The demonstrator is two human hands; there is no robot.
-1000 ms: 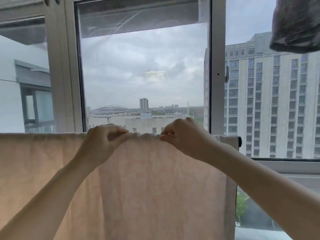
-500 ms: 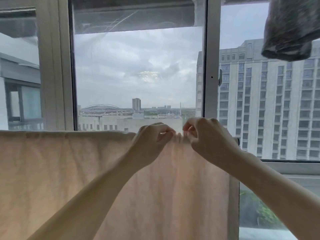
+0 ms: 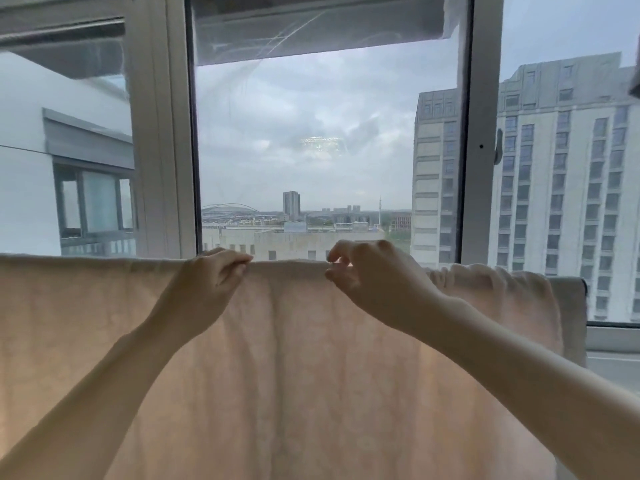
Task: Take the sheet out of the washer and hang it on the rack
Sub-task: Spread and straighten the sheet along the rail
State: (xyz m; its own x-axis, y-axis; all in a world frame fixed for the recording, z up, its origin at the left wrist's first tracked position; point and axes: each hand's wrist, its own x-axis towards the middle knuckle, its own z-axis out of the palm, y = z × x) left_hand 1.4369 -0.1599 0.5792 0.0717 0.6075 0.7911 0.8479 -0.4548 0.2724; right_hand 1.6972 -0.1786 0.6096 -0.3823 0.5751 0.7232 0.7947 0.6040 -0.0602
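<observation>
Window (image 3: 311, 133) behind sheet (image 3: 311, 393); left hand (image 3: 207, 289), right hand (image 3: 377, 282) on top edge.

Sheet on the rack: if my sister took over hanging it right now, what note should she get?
Left hand: pinches the top fold of the sheet.
Right hand: fingers curled at the same fold; grip unclear.
Sheet: out of the washer, draped in front of the window over a bar it hides; bunched towards its right end.
Done: hung up.
Left: probably spread the bunched part flat, then let go.

I record the pale peach sheet (image 3: 311, 368) hanging flat across my view, top fold level, creased and bunched toward its right end.
</observation>
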